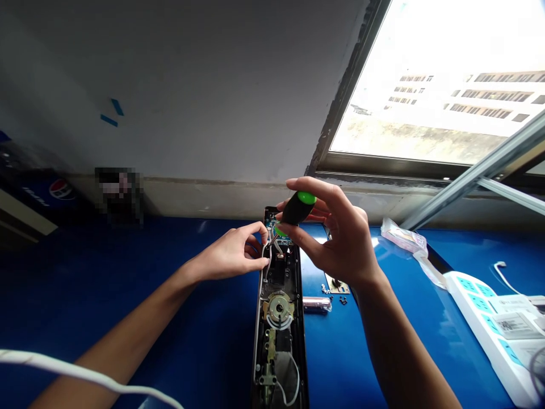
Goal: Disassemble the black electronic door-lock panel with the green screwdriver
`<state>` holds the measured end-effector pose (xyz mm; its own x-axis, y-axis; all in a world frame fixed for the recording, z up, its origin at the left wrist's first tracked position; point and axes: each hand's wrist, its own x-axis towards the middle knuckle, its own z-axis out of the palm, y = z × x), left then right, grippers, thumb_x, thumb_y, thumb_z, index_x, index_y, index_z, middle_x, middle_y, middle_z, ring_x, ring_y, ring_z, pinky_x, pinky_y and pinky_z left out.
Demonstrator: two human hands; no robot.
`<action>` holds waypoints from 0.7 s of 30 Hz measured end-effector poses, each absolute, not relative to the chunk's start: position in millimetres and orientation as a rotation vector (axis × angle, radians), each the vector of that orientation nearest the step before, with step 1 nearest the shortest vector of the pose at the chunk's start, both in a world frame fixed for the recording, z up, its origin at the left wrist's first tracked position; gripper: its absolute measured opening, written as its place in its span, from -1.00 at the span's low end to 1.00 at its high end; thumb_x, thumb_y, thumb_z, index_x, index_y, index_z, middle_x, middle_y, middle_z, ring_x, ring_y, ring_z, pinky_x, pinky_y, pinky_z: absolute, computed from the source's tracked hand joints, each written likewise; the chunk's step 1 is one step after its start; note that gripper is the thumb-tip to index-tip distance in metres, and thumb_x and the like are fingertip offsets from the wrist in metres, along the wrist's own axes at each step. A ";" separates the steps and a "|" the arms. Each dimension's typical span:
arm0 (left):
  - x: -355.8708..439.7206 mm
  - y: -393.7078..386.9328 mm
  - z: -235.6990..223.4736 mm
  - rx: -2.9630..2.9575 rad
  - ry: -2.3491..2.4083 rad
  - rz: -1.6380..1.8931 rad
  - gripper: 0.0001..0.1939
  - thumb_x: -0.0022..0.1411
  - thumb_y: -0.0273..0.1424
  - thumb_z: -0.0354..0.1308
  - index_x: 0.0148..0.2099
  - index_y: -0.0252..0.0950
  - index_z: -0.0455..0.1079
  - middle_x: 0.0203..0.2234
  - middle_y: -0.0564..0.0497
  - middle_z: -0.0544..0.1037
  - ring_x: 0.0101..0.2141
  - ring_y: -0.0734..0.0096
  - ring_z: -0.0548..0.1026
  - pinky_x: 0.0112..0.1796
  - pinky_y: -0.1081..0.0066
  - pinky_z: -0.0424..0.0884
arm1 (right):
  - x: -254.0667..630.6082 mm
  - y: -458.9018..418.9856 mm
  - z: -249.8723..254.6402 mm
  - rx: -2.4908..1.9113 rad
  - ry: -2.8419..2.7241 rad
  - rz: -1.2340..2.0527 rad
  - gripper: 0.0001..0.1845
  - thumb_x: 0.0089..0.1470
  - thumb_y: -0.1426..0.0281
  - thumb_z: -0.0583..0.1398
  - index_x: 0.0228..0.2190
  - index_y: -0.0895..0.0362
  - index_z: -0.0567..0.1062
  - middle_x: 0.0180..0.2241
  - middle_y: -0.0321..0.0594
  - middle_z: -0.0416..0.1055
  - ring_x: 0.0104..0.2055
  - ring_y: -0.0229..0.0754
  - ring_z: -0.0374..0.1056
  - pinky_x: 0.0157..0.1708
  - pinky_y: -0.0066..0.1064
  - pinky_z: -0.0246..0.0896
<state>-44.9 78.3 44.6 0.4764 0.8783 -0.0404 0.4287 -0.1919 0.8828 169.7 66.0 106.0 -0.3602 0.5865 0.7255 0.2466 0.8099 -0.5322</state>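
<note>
A long, narrow black device housing (279,341) lies lengthwise before me, its inside exposed. It holds a round metal part (280,307), white wires and, at the far end, a circuit board (279,222). My right hand (340,233) grips a black and green screwdriver (298,208) by its handle, tilted, the shaft pointing down and left into the housing's far part. My left hand (234,250) is at the housing's left edge, thumb and fingers curled at a white wire (264,255). The screwdriver's tip is too small to make out.
Right of the housing lie small screws (343,300), a metal plate (338,283) and a pink-wrapped cylinder (317,305). A white power strip (485,324) and a plastic packet (404,236) are farther right. A white cable (85,372) crosses the lower left. Wall and window stand behind.
</note>
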 end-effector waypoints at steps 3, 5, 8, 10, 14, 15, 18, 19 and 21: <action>-45.5 77.4 47.7 1.838 1.110 0.602 -0.64 0.18 -0.31 0.30 0.01 -0.20 0.34 -0.22 -0.02 0.59 -0.22 0.23 0.62 -0.23 0.30 0.56 | 170.8 66.2 105.5 -0.619 -1.925 0.414 -0.47 0.18 0.49 0.30 0.15 -0.04 0.40 0.05 -0.27 0.53 -0.04 -0.15 0.57 0.00 -0.23 0.60; -48.9 76.5 52.1 1.856 1.124 0.584 -0.66 0.22 -0.27 0.29 -0.01 -0.19 0.33 -0.20 -0.02 0.61 -0.23 0.24 0.62 -0.20 0.29 0.57 | 171.6 66.3 106.7 -0.603 -1.893 0.418 -0.45 0.16 0.50 0.32 0.15 -0.03 0.41 0.05 -0.26 0.53 -0.06 -0.14 0.57 -0.03 -0.23 0.61; -55.4 74.5 60.8 1.876 1.166 0.558 -0.66 0.25 -0.21 0.28 0.00 -0.16 0.32 -0.17 -0.02 0.62 -0.21 0.23 0.63 -0.17 0.26 0.59 | 176.0 65.6 112.3 -0.584 -1.840 0.401 -0.42 0.10 0.53 0.35 0.13 -0.02 0.42 -0.05 -0.26 0.55 -0.12 -0.13 0.57 -0.11 -0.21 0.62; -55.9 71.9 66.3 1.989 1.220 0.610 -0.66 0.25 -0.22 0.28 0.02 -0.15 0.34 -0.11 -0.04 0.60 -0.14 0.20 0.61 -0.11 0.23 0.58 | 183.1 64.5 118.5 -0.568 -1.814 0.351 -0.43 0.06 0.52 0.38 0.09 -0.04 0.44 -0.12 -0.27 0.55 -0.18 -0.12 0.56 -0.19 -0.20 0.62; -36.7 60.7 73.6 2.307 1.338 0.978 -0.80 0.33 -0.29 0.21 -0.03 -0.20 0.44 -0.07 -0.06 0.53 -0.03 0.18 0.53 0.06 0.16 0.49 | 209.8 61.0 132.9 -0.626 -1.847 0.306 -0.46 0.01 0.51 0.39 0.00 -0.04 0.43 -0.20 -0.29 0.51 -0.25 -0.15 0.53 -0.31 -0.26 0.56; -28.2 57.1 74.2 2.357 1.309 1.049 -0.83 0.35 -0.31 0.19 -0.05 -0.22 0.46 -0.08 -0.07 0.53 -0.03 0.19 0.52 0.07 0.17 0.48 | 218.4 60.4 136.0 -0.681 -1.921 0.348 -0.49 0.01 0.51 0.39 -0.02 -0.02 0.42 -0.23 -0.31 0.50 -0.28 -0.17 0.52 -0.31 -0.27 0.56; -1.9 47.2 71.0 2.504 1.056 1.046 -0.84 0.40 -0.38 0.15 -0.03 -0.26 0.49 -0.04 -0.10 0.52 0.08 0.18 0.46 0.12 0.18 0.46 | 242.9 61.6 140.7 -0.896 -2.219 0.484 -0.62 0.05 0.50 0.36 -0.11 0.03 0.42 -0.31 -0.34 0.50 -0.32 -0.23 0.49 -0.27 -0.32 0.54; 5.7 45.0 68.0 2.550 0.959 1.002 -0.83 0.41 -0.40 0.14 -0.01 -0.27 0.49 -0.04 -0.10 0.53 0.14 0.15 0.42 0.16 0.16 0.44 | 249.5 63.1 140.6 -0.969 -2.283 0.504 -0.66 0.06 0.48 0.35 -0.14 0.04 0.41 -0.32 -0.34 0.50 -0.32 -0.24 0.49 -0.28 -0.35 0.52; 17.2 42.5 59.3 2.642 0.807 0.904 -0.82 0.43 -0.43 0.11 0.01 -0.28 0.50 -0.04 -0.11 0.55 0.25 0.10 0.34 0.23 0.10 0.40 | 258.7 67.6 138.2 -1.098 -2.354 0.562 -0.71 0.08 0.43 0.35 -0.18 0.05 0.40 -0.32 -0.33 0.51 -0.37 -0.27 0.45 -0.36 -0.40 0.47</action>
<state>17.2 42.5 59.3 0.6569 0.5704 0.4931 0.4254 -0.8203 0.3822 258.7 67.6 138.2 -0.5631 0.7885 0.2472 0.5916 0.5936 -0.5457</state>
